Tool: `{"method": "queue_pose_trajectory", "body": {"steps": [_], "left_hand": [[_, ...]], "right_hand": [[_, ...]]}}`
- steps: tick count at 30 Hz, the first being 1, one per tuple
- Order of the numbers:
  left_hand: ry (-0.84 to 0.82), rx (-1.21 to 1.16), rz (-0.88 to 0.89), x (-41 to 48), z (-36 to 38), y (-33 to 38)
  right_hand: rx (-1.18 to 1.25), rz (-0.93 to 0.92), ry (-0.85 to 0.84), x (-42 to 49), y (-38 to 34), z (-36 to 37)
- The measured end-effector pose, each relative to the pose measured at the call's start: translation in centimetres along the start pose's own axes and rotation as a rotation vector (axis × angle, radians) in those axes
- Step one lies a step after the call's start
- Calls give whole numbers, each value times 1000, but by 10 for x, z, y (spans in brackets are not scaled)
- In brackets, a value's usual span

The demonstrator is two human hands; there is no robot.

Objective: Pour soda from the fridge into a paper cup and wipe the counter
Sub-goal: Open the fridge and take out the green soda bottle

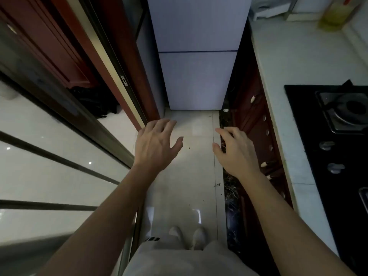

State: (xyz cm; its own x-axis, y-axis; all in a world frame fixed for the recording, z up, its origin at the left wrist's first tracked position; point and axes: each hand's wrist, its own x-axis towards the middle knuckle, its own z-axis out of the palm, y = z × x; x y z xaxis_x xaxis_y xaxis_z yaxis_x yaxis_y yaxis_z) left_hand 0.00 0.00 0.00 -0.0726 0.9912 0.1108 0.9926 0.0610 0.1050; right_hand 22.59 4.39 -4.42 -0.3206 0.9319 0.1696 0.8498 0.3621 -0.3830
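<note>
Hovering over pale floor tiles [195,176], the left hand [155,145] and right hand [237,152] hold nothing, fingers loosely spread; the fridge [197,76] stands shut ahead, the counter [298,56] with a black hob [338,156] at right.

The pale two-door fridge [199,56] stands upright at the far end of the tiled floor [191,166], both doors closed with a dark seam between them, and the white counter [288,56] runs along the floor's right edge, its far end just beside the fridge.
</note>
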Motion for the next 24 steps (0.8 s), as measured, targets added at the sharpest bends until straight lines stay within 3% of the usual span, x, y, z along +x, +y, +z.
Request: {"method": "queue_pose_trajectory", "body": {"steps": [12,24], "left_hand": [[63,-31,-45,64,15,-20],[16,-97,-18,227,25,-78]], "right_hand": [[-31,-8,-9,66,13,10],[-49,33,25,228,1,27]]}}
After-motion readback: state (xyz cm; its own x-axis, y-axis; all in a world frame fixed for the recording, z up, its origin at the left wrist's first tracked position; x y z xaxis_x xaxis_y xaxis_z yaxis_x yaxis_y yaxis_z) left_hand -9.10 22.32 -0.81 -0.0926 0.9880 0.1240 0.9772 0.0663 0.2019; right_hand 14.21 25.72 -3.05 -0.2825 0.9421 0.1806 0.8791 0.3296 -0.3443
